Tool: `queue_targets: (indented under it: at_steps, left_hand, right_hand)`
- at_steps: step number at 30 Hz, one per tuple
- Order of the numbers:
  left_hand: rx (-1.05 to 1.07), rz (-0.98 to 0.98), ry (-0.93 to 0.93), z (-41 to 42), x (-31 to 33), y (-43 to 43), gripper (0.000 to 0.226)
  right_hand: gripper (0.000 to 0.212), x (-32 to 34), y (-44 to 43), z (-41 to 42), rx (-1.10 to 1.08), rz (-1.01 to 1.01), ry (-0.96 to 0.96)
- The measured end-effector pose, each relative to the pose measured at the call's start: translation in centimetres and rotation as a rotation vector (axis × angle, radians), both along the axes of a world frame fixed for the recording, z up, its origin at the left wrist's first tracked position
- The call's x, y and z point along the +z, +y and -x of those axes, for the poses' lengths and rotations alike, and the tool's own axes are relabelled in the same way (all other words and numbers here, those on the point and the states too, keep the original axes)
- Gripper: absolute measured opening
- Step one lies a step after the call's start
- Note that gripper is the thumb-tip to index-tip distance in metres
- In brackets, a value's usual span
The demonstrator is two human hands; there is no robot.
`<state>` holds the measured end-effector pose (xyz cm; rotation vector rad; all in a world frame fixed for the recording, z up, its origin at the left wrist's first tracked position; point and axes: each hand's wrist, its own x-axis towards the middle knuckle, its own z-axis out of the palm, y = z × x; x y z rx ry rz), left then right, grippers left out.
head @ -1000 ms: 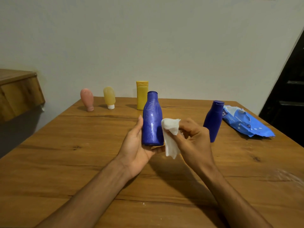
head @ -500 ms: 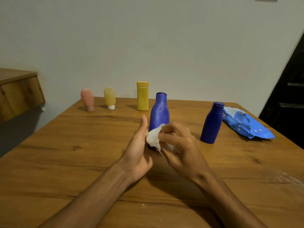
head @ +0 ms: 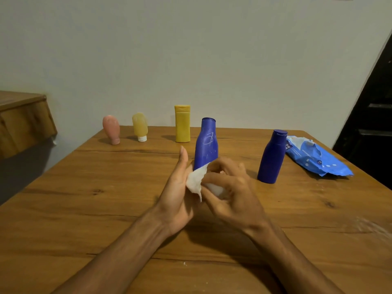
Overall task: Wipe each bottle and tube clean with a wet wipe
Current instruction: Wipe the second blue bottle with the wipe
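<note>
Head view: held blue bottle [head: 206,145] upright near middle of table [head: 84,209], left hand [head: 176,194] cupping its lower part, fingers hidden behind. Pinched white wet wipe [head: 194,181] in curled right hand [head: 231,194], pressed against bottle's lower front.

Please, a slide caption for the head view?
Left hand holds blue bottle; right hand wipes it with wet wipe.
</note>
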<state>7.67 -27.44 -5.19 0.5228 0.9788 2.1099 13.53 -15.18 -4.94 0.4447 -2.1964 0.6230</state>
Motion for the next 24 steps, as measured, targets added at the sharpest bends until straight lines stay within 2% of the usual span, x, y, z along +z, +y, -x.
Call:
queue_targets:
  at_steps: [4,10,14,16,22,24]
  left_hand:
    - [0.063,0.044,0.128,-0.7,-0.1,0.5,0.054]
    - [0.053,0.063,0.193,-0.5,-0.2,0.0,0.049]
    - [0.057,0.118,0.213,-0.5,-0.8,0.2,0.039]
    - [0.075,0.149,0.189,-0.5,-0.9,0.3,0.042]
    - [0.056,0.032,0.078,-0.2,-0.6,0.1,0.041]
    - [0.016,0.065,0.115,-0.1,-0.7,-0.1,0.041]
  right_hand:
    - [0.006,0.1,0.1,0.3,-0.075,0.176,0.068]
    - [0.008,-0.5,-0.2,0.4,-0.099,0.183,0.104]
    - [0.006,-0.1,1.2,0.7,-0.138,0.253,0.161]
    - [0.006,0.0,1.9,0.8,-0.177,0.294,0.169]
    - [0.01,-0.3,1.1,0.4,-0.098,0.13,0.165]
    - [0.007,-0.3,1.5,0.6,-0.143,0.189,0.174]
